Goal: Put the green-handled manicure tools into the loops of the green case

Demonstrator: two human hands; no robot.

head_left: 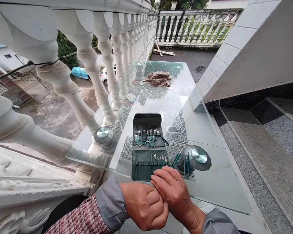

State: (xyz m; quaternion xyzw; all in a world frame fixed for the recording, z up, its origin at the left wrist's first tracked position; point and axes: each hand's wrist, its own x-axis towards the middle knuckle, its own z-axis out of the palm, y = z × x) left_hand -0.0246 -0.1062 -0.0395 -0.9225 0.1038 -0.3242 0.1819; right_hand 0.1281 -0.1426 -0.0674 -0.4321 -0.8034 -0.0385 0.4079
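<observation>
My left hand (147, 206) is curled into a fist at the table's near edge. Against it rests my right hand (173, 191), its fingers bent and pressed together; whatever either one holds is hidden. Just beyond them an unfolded dark green manicure case (143, 172) lies on the glass table (219, 175). Loops in its upper half carry small scissors (137, 141), nail clippers (151, 131) and other tools. Several slim tools and tweezers (136, 165) sit in the lower row. To the right of the case, a few loose green metal tools (187, 165) lie on the glass.
A crumpled brown cloth (158, 79) lies at the table's far end, and a small card (131, 97) on the left. White balusters (63, 84) line the left side. Stone steps (254, 143) and a tiled wall edge (224, 61) stand on the right.
</observation>
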